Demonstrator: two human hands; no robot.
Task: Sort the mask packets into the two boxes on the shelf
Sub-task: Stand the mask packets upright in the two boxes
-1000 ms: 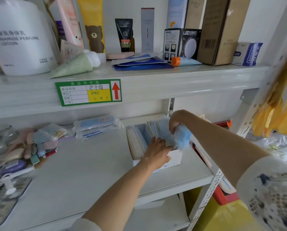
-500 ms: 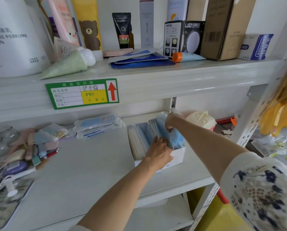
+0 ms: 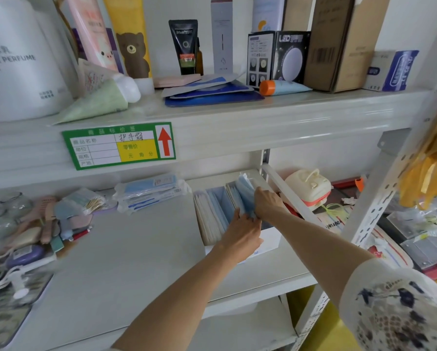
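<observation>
In box: both hands pressing packets.

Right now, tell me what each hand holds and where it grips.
The right hand grips a blue mask packet by its lower edge, standing it in the box. The left hand holds nothing; its fingers press the packets.

A green price label hangs below a bear-printed tube and brown carton.
</observation>
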